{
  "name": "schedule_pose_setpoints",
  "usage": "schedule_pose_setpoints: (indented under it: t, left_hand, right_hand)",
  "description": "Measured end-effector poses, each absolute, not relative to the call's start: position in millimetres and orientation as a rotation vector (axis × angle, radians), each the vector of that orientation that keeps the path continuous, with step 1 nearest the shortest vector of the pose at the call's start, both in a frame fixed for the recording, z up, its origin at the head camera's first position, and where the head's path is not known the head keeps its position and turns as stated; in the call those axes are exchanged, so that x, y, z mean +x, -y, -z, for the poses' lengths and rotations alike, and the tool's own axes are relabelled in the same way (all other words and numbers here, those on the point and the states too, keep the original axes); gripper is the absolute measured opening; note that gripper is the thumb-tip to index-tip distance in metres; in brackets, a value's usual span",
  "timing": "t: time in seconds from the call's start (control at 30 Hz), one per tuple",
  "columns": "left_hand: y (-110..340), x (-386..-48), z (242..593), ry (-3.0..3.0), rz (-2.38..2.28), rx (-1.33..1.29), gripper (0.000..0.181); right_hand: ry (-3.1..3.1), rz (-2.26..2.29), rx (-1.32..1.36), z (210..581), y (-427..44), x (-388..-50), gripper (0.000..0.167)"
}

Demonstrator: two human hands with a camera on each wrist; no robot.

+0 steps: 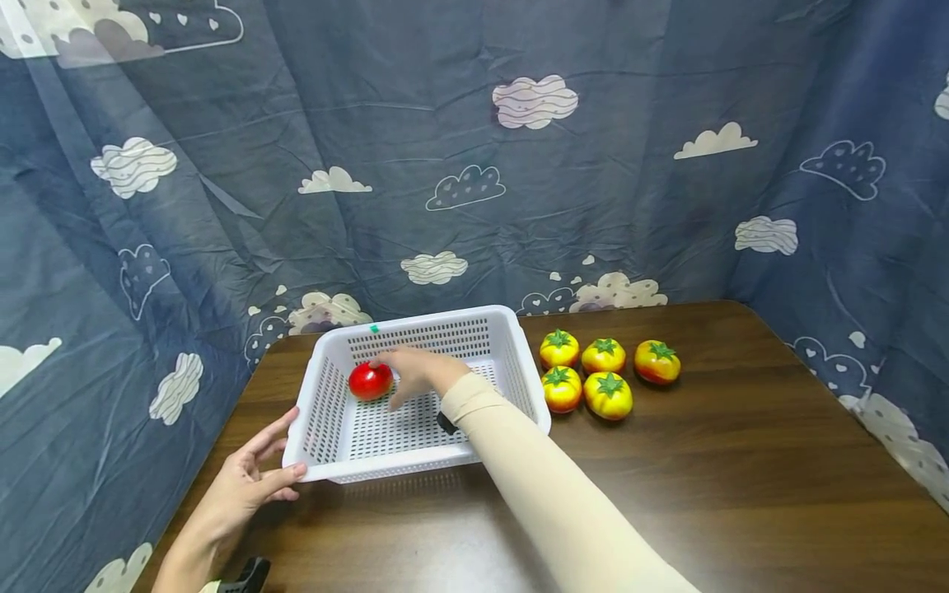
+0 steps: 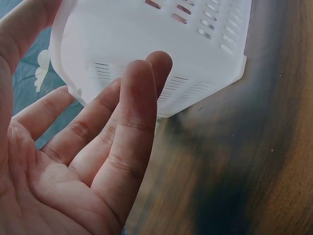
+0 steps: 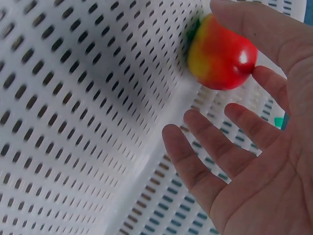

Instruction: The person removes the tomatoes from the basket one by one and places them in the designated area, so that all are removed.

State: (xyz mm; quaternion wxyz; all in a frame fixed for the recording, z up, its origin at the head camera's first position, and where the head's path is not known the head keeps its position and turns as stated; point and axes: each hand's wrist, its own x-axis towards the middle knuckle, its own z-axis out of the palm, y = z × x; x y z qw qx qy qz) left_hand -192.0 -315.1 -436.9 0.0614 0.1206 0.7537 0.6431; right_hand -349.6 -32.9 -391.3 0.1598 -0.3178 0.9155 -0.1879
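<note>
A white perforated basket [image 1: 415, 461] sits on the table, with one red and yellow toy tomato [image 1: 369, 382] inside by its far left part. My right hand [image 1: 418, 371] reaches into the basket from the right. In the right wrist view, its thumb and index finger lie around the toy tomato [image 3: 222, 54], the index fingertip at its side, while the other fingers spread apart. At the near left corner of the basket, my left hand [image 1: 240, 482] holds the rim between thumb and fingers. The left wrist view shows that hand [image 2: 83, 152] beside the basket wall [image 2: 127, 34].
Several yellow and red toy tomatoes [image 1: 608, 396] with green leaf tops stand in a group right of the basket. One toy tomato [image 1: 656, 362] lies a little apart. Brown wooden table [image 1: 741, 461] extends rightward. A blue cloud-print curtain [image 1: 415, 132] hangs behind and at both sides.
</note>
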Motion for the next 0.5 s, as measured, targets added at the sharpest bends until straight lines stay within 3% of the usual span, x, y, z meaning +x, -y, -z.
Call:
schedule_pose_setpoints:
  t: [0.13,0.33,0.5]
  left_hand:
    - [314.9,-192.0,437.5,-2.269,-1.963,0.351,0.080]
    - [316.2,-191.4,436.5,-2.294,-1.948,0.339,0.080]
    - [315.6,-191.7,437.2,-2.305,-1.927,0.332,0.080]
  right_hand:
    - [-2.609,0.531,-0.874,390.3,40.3,-347.0,0.082]
    - [-2.614,0.535,-0.942,390.7,48.6,-346.7,0.073]
    - [-2.591,0.562,-0.948,394.2,53.9,-346.5,0.081]
